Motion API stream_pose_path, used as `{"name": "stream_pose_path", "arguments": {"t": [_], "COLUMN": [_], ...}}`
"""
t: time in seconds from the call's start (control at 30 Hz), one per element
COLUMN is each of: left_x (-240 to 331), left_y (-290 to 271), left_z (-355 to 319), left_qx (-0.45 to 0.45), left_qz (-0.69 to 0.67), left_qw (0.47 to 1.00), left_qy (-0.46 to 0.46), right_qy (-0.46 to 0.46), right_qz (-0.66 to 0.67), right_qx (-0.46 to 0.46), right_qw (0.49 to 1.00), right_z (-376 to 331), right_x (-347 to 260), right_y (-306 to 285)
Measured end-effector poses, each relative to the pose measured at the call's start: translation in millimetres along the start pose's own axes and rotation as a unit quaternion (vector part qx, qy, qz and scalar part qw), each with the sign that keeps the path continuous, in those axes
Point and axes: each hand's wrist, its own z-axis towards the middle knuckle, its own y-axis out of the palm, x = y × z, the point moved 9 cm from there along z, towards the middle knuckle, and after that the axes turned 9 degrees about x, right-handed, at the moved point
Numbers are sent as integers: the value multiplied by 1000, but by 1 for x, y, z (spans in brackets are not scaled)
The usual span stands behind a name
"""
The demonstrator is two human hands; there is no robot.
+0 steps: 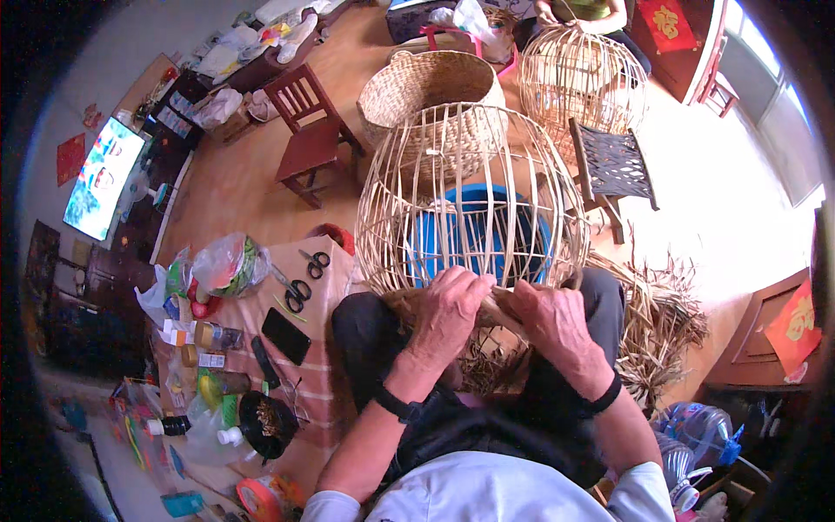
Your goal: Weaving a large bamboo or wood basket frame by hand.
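Crowding the floor beyond the person's knees are a large woven basket, a blue tub, a red-brown chair and a low stool with a dark latticed seat. To the left, a cloth-covered table carries scissors, a black phone, a black bowl and bagged goods. Dry strips lie heaped on the right, with a clear plastic bottle nearer the lower corner. At the top, a co-worker sits behind a second openwork frame.

The co-worker's head is cut off by the upper edge, bright glare washes out the floor at right, and the dark rim swallows the corners. Bars of the nearer frame cross in front of the tub and the lower part of the woven basket. The fingertips are partly hidden, so the exact strip under each cannot be told.

The open-weave basket stands right before the person, its near edge between the knees: a rounded cage of pale, flat strips, widely spaced and crossed by thin bands. The left hand and the right hand sit close together, fingers curled, both pinching that near edge.
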Motion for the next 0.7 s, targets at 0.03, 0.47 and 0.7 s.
{"name": "stream_pose_path", "arguments": {"t": [0.03,0.47,0.7], "left_x": [-2,-22,-19], "left_y": [0,25,4], "left_z": [-1,5,12], "left_qx": [-2,-77,-101], "left_qz": [-2,-144,-89], "left_qw": [1000,984,983], "left_qy": [0,-70,-128], "right_qy": [-5,248,380], "right_qz": [-10,-187,-156], "right_qx": [-1,58,48], "right_qw": [1000,949,911], "right_z": [-1,-116,-277], "right_x": [3,211,339], "right_y": [-7,-112,-101]}}
